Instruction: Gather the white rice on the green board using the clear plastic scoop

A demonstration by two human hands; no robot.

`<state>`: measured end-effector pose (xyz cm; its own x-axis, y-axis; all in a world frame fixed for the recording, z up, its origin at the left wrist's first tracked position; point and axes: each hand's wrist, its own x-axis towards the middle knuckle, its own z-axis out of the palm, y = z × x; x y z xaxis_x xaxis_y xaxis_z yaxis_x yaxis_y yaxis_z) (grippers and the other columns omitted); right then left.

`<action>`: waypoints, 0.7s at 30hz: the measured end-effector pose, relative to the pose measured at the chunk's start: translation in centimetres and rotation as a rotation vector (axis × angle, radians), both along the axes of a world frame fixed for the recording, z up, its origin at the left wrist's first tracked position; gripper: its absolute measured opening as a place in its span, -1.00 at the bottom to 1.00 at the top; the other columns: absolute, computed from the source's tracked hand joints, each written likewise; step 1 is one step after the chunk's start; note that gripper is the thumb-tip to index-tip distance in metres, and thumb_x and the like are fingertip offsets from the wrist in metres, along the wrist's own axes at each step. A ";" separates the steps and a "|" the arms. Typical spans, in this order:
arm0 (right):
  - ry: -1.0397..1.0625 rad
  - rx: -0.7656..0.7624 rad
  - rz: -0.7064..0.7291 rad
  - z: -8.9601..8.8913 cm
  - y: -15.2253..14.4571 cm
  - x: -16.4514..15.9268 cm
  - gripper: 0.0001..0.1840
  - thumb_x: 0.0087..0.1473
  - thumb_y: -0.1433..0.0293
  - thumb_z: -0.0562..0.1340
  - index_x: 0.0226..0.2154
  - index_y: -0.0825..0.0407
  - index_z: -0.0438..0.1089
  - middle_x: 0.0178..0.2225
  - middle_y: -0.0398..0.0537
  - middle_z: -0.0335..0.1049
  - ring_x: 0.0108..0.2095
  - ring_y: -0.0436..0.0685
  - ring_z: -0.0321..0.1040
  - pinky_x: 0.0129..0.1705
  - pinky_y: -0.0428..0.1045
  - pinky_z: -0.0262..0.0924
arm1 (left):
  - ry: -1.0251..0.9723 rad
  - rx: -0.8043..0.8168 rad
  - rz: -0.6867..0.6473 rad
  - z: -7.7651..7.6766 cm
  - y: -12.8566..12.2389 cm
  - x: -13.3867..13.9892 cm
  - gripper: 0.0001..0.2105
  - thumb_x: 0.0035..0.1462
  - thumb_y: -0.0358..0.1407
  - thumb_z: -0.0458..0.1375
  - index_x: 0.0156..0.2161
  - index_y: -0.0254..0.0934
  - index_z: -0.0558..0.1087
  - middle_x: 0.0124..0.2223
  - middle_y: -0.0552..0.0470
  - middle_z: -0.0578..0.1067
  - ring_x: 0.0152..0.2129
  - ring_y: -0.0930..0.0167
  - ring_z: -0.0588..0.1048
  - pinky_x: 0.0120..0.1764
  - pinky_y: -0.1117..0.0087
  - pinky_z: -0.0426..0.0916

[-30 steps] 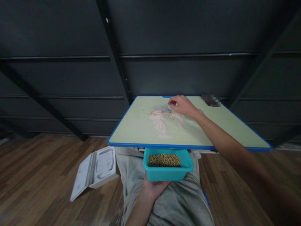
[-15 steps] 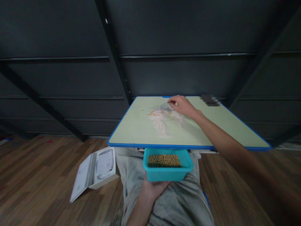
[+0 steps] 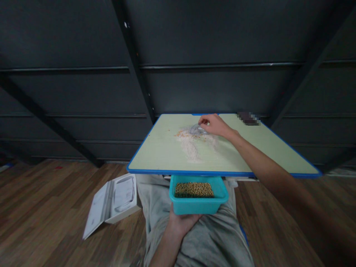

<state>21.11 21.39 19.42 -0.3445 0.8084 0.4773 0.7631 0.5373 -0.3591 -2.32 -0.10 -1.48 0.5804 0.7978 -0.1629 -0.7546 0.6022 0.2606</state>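
Note:
My left hand (image 3: 182,222) is wrapped under the turquoise plastic tub (image 3: 194,206) and holds it just below the board's front edge. Inside the tub lie tan, round soybean-like beans (image 3: 196,189), with darker green ones at the left. Over the board, my right hand (image 3: 213,124) pinches a clear, rounded plastic piece (image 3: 196,128); its exact kind is hard to make out. That piece rests at the far side of a spread of white, rice-like grains (image 3: 190,148). Orange-yellow bits (image 3: 180,132) are scattered along the pile's upper edge.
The pale green board (image 3: 155,152) has a blue rim. At its far right corner lies a dark, blurred-out object (image 3: 248,118). An open white box (image 3: 122,198) stands on the wooden floor (image 3: 50,207) to the left. A dark panelled wall (image 3: 217,89) rises behind the board.
The clear piece in my right hand has shifted slightly nearer, down onto the grains and orange bits. My left hand and the tub look the same.

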 end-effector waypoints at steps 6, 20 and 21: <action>-0.023 0.004 0.006 0.2 -0.3 -0.1 -0.81 0.03 0.48 0.24 -0.31 0.07 0.58 -0.35 -0.01 0.60 -0.32 0.14 0.49 -0.25 -0.02 0.22 | -0.074 0.066 -0.033 -0.3 0.0 0.0 -0.55 0.37 -0.22 -0.13 0.20 -0.05 0.48 0.03 -0.05 0.67 0.06 0.20 0.57 0.31 -0.06 0.15; -0.121 0.020 -0.100 0.7 -0.8 0.0 -0.82 0.01 0.42 0.23 -0.38 0.03 0.58 -0.39 -0.02 0.58 -0.37 0.16 0.45 -0.31 0.01 0.15 | -0.022 -0.024 0.005 0.8 -0.2 0.1 -0.54 0.38 -0.27 -0.14 0.24 -0.06 0.44 -0.04 -0.08 0.70 -0.01 0.16 0.60 0.20 -0.07 0.31; -0.137 0.036 -0.109 0.8 -0.8 0.0 -0.83 0.02 0.42 0.23 -0.38 0.02 0.58 -0.39 -0.01 0.58 -0.36 0.17 0.45 -0.30 0.02 0.15 | -0.018 -0.034 0.007 0.9 -0.2 0.1 -0.54 0.38 -0.27 -0.14 0.24 -0.05 0.44 -0.04 -0.07 0.69 -0.02 0.16 0.61 0.20 -0.07 0.32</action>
